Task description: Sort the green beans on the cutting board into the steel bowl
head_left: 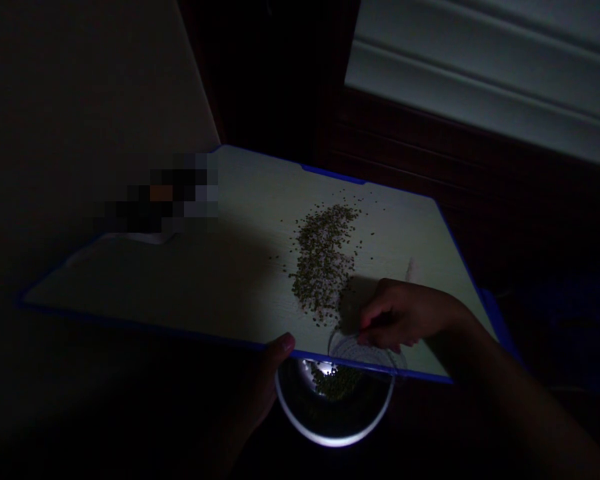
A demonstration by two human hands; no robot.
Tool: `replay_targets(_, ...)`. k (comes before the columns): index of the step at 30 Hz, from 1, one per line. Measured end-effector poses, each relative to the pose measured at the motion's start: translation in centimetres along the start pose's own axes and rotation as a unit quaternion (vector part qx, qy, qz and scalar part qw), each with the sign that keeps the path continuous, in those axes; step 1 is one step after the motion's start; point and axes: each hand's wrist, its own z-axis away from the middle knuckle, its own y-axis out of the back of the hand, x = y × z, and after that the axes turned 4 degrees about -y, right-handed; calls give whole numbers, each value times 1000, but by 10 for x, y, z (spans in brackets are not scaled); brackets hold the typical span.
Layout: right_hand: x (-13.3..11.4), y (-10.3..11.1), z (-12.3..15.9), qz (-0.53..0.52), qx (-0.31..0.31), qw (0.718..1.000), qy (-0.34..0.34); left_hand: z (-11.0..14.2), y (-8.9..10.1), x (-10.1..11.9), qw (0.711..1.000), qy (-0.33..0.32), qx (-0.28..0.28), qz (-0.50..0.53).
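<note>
Many small green beans, possibly mung beans [325,260], lie scattered in a long patch on a pale tabletop [220,280] with a blue rim. My right hand [395,317] is closed on a clear plastic piece with a curved edge [353,350], held low at the near edge, just below the beans. Under that edge is a bowl [335,441] with a bright rim and more green beans [337,383] inside. My left hand [273,367] is at the bowl's left side, its thumb over the table edge. Its other fingers are hidden; it appears to hold the bowl.
A blurred-out patch [165,200] covers something at the table's left side. A pale wall [80,80] rises on the left. Dark wooden furniture [380,127] and a light ridged panel [480,73] stand behind. The room is very dim.
</note>
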Motion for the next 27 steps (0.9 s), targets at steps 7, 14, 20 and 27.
replay_targets(7, -4, -1, 0, 25, 32, 999, -14, -2, 5, -2, 1000, 13, 3, 12)
replay_targets(14, -2, 17, 20, 64, 73, 992, -79, -3, 6, -4, 998, -32, 48, -5)
replay_targets(20, 0, 31, 32, 112, 138, 982, -67, -4, 9, -5, 1000, -21, 22, 3)
replay_targets(27, 9, 40, 36, 148, 261, 954, -27, -4, 7, -4, 1000, 10, -11, 5)
